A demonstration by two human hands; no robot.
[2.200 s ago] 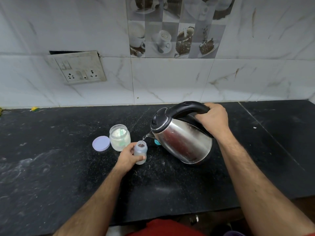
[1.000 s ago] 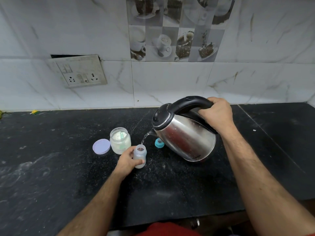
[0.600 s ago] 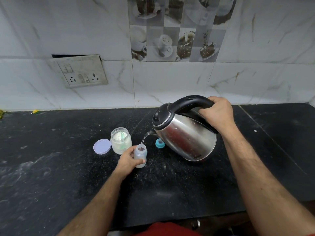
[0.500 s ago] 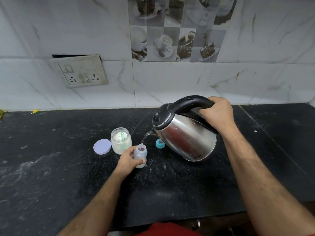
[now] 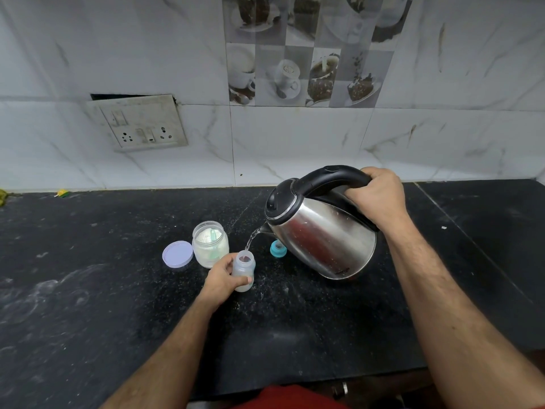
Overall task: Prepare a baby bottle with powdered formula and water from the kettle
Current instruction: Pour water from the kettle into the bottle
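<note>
The right hand [image 5: 376, 199] gripped the tilted steel kettle's [image 5: 321, 231] black handle, water streaming into the small clear baby bottle [image 5: 243, 268] held by the left hand [image 5: 222, 283], just left of the kettle.

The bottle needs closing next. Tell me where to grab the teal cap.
Pinch the teal cap by its ring, coming from above on its left side. It stands upright on the counter, with the tilted kettle close on its right.

You've got one view only: head cam, wide-angle, looking forward and down from above the bench [image 5: 88, 290] near edge, facing the tiled wall [image 5: 295, 137]. Close range, both forearms in frame, edges bowed.
</note>
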